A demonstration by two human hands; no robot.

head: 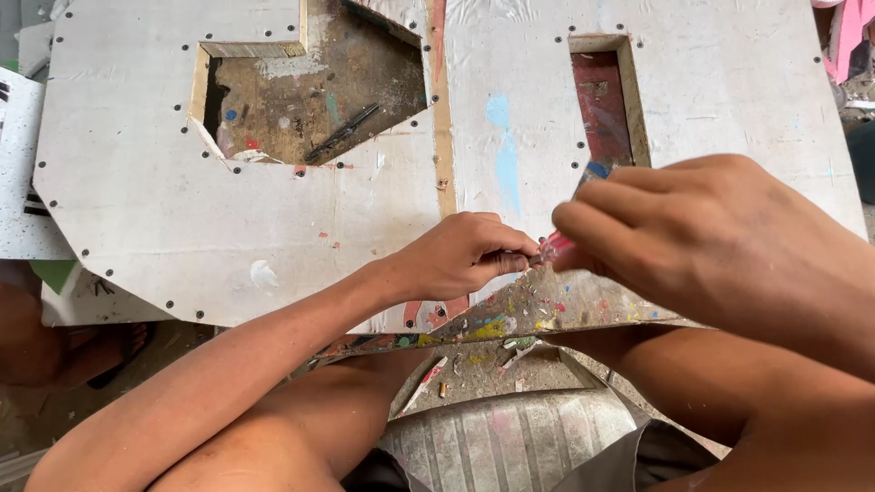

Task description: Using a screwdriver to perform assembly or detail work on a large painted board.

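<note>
**Pink-handled tool gripped between both hands over a white board**

Pink-handled tool [558, 246], only partly visible, lies between the two hands, its long axis running roughly left to right with a slight tilt; the working end points toward the left hand [460, 255]. That hand pinches its fingertips closed at the tip; what they pinch is hidden. The right hand [702, 241] is clenched around the handle. Beneath both hands lies a white board [164, 200] studded with dark screw heads. Beyond the left hand, a cutout [310, 100] exposes a dirty surface. Paint flecks [497, 326] speckle the board's near edge, just below the hands.
</note>
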